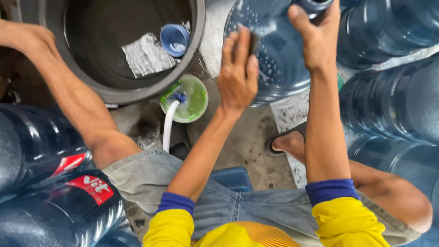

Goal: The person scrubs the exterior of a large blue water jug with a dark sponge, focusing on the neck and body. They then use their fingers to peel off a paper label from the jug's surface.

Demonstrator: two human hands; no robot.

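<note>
Head view: left hand (238, 68) presses a dark scrubber flat against the soapy blue water jug (274, 55); right hand (315, 36) clasps its neck. Jug lies tilted, wet, slippery, rigid; neck grips best.

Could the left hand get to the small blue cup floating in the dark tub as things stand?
Probably yes: the left hand scrubs the big bottle, and the blue cup sits nearby in the open tub, nothing between.

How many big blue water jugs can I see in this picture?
6, perhaps more out of frame: one soapy jug under both hands, three at right, two at lower left.
</note>
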